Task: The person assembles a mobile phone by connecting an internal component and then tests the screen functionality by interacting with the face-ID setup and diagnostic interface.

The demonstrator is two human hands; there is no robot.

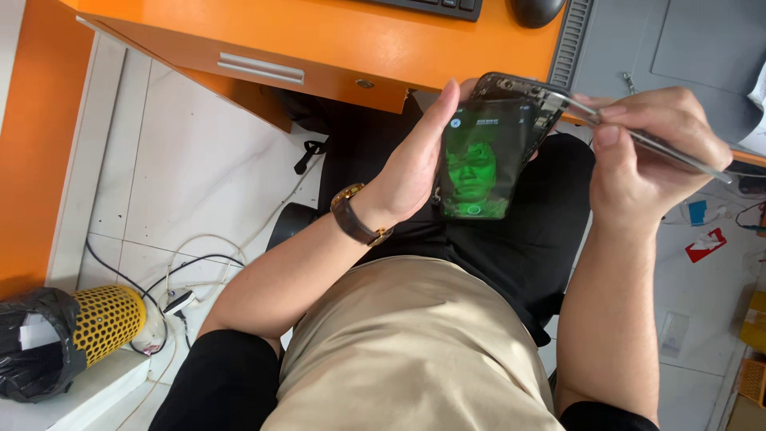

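1. My left hand (pixel 415 164) is wrapped around the phone (pixel 487 152), held above my lap.
2. At three o'clock, my right hand (pixel 650 148) pinches what look like tweezers (pixel 662 148), their tips at the phone's top edge.
3. The orange desk (pixel 319 40) sits at twelve o'clock.

Single view: head-mounted camera, aimed steeply down past wearer's chest and lap. Close range: both forearms enter from bottom edge, left hand (pixel 411 164) and right hand (pixel 646 152) sit in upper centre, near lens. Orange counter (pixel 343 40) edge runs along top of frame; tiled floor (pixel 199 168) fills left side, farther from lens. Frame rolled slightly, counter edge slanting. No second view; no overlap to report.
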